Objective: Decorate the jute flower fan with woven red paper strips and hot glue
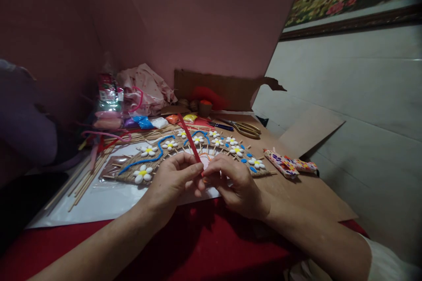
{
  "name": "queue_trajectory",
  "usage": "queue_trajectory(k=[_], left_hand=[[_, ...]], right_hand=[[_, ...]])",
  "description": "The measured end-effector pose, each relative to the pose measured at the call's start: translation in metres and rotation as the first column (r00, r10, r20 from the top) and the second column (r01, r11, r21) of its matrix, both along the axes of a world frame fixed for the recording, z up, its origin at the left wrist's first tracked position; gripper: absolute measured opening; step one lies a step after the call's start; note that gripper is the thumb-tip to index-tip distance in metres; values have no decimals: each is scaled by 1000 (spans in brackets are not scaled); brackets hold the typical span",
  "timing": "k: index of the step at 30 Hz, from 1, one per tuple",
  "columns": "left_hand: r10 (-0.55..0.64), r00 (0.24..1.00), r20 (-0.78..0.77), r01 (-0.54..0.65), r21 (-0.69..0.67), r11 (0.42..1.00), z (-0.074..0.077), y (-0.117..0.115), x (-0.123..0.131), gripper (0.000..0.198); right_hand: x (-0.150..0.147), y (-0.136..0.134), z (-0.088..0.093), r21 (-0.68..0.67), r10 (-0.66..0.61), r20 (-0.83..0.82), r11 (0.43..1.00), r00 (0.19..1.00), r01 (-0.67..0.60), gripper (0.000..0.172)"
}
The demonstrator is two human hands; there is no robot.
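Observation:
A narrow, flat red strip slants up and away from between my hands. My left hand pinches it near its lower part, thumb against the fingers. The fingers of my right hand close together at its lower end, where a bit of red shows at the fingertips. Behind both hands lies a curved arch of twine woven over thin sticks. It carries white flowers with yellow centres, a wavy blue line and blue dots. My hands hide part of its inner edge.
Scissors and a dark blue pen lie behind the arch. Small bags of coloured clay and loose sticks are at the left. A flower-patterned cloth item rests on brown cardboard at the right, near the wall.

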State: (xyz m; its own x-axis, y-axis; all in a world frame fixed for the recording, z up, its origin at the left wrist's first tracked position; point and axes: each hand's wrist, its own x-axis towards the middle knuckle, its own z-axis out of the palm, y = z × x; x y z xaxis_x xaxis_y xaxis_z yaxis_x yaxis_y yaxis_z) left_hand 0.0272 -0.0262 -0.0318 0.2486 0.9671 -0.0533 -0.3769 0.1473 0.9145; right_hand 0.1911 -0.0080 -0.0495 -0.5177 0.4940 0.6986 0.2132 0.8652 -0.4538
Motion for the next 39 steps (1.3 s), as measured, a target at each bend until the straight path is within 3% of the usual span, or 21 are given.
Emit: queue_trajectory(k=[18,23,31,39], left_hand=[[58,996,-65,-57,27,998,2,0,3,22],[39,995,-88,-36,29,999,5,-3,3,20],[54,997,-48,-53,19,998,3,-4,2,22],[64,997,-45,-65,-26,998,2,-4,2,26]], right_hand=[[1,-3,1,49,-45,-2,998,999,45,7],[2,-3,0,119,-23,10,993,1000,22,15],[3,-4,0,104,-80,27,992,996,76,20],[2,-2,-7,250,-73,28,966,997,64,26]])
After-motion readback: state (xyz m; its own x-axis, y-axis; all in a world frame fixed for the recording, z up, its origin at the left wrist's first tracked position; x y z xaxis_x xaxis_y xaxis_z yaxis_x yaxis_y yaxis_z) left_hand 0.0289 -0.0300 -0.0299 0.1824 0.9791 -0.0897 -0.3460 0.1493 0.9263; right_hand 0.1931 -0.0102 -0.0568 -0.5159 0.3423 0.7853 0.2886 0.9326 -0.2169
